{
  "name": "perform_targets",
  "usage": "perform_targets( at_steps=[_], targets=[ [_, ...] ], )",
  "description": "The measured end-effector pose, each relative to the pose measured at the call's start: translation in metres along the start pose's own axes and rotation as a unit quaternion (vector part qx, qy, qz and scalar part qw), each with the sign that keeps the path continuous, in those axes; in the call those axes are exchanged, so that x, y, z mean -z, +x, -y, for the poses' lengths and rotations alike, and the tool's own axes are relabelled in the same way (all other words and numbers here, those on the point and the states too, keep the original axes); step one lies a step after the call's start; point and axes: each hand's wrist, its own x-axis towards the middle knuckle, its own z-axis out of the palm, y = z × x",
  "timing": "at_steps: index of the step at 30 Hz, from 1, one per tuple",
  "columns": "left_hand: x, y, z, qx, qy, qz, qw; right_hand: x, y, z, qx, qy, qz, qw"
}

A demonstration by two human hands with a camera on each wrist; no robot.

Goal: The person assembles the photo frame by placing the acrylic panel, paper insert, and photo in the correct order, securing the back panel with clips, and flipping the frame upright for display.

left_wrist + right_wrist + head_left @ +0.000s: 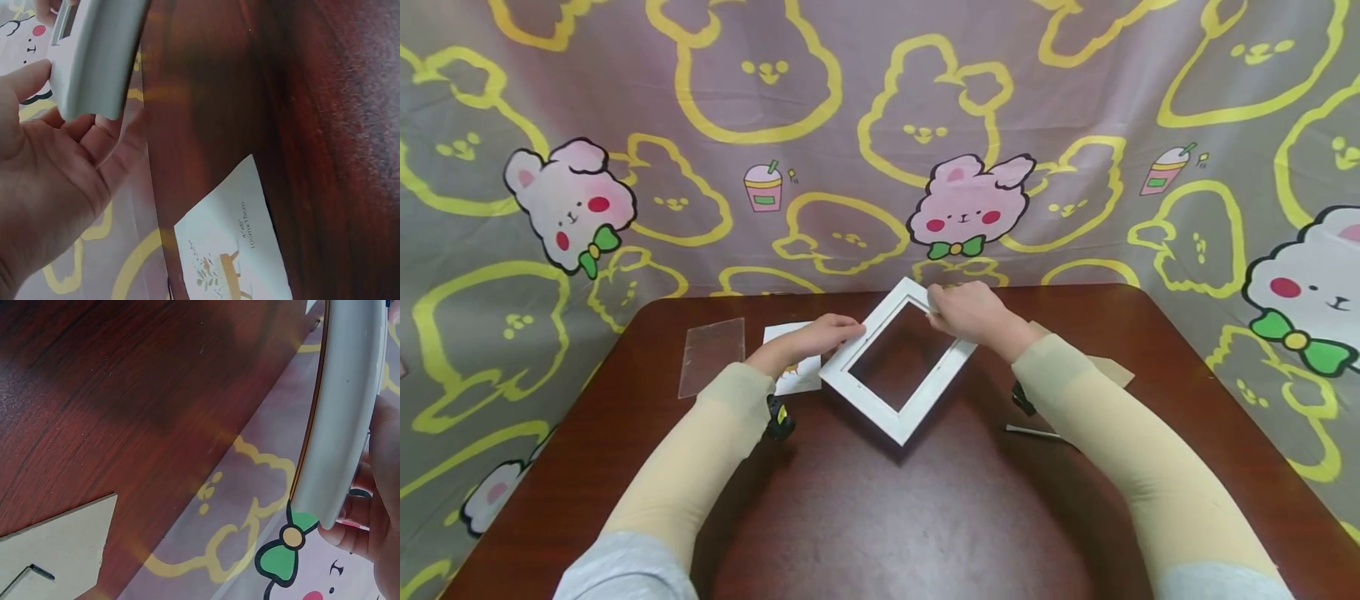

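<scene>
A white frame (868, 402) is held up over the middle of the table (917, 517), turned like a diamond with one corner pointing toward the person, its rectangular opening showing the dark tabletop through it. Both hands have hold of it: the left hand (820, 335) pinches its left side, thumb against one face and fingers behind, while the right hand (972, 312) grips the upper right side with curled fingers. Just beyond the left wrist, a printed sheet (219, 231) lies on the table, bearing a small picture and a line of characters; farther left is a clear sheet (713, 357), apart from it. On the right, partly hidden by the forearm, lies a beige board (62, 550), and the right wrist view shows a bent dark piece (40, 572) over it. A thin pale strip (1030, 431) emerges from beside that forearm. Pale yellow sleeves (700, 450) cover the forearms. Behind the table hangs a cloth (820, 100) with yellow outlines and pink-cheeked rabbits.
</scene>
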Motion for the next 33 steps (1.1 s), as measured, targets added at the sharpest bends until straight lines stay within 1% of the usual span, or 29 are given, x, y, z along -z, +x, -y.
perform_targets(
  at_steps=[6,10,13,15,17,19,21,24,26,28,30,33],
  targets=[
    [-0.001,-0.002,0.009,0.0,-0.038,0.018,0.9991,0.0,0.002,0.002,0.008,0.0,-0.003,1.0],
    [-0.004,-0.004,0.013,-0.009,-0.071,0.019,0.9973,-0.001,0.003,0.003,0.012,-0.004,-0.007,0.9999],
    [-0.007,-0.006,0.014,-0.009,-0.093,0.014,0.9955,-0.002,0.004,0.003,0.012,-0.003,-0.011,0.9999],
    [-0.009,-0.007,0.014,-0.007,-0.101,0.004,0.9949,-0.002,0.004,0.001,0.004,-0.001,-0.012,0.9999],
    [-0.011,-0.008,0.014,-0.004,-0.112,-0.014,0.9935,-0.001,0.004,0.0,-0.016,0.007,-0.004,0.9998],
    [-0.015,-0.009,0.013,0.005,-0.125,-0.038,0.9914,0.0,0.004,-0.002,-0.046,0.017,0.003,0.9988],
    [-0.019,-0.012,0.012,0.01,-0.144,-0.063,0.9876,0.001,0.003,-0.005,-0.08,0.035,0.009,0.9961],
    [-0.024,-0.016,0.01,0.026,-0.167,-0.092,0.9813,0.002,-0.001,-0.009,-0.142,0.07,-0.005,0.9874],
    [-0.026,-0.02,0.01,0.034,-0.178,-0.101,0.9782,0.002,-0.005,-0.011,-0.186,0.104,-0.017,0.9769],
    [-0.028,-0.022,0.011,0.045,-0.19,-0.108,0.9748,0.002,-0.01,-0.013,-0.224,0.142,-0.021,0.9639],
    [-0.029,-0.024,0.011,0.05,-0.204,-0.112,0.9713,0.001,-0.015,-0.014,-0.252,0.184,-0.01,0.9499],
    [-0.033,-0.027,0.011,0.057,-0.232,-0.117,0.9638,-0.001,-0.021,-0.012,-0.276,0.241,0.035,0.9298]
  ],
)
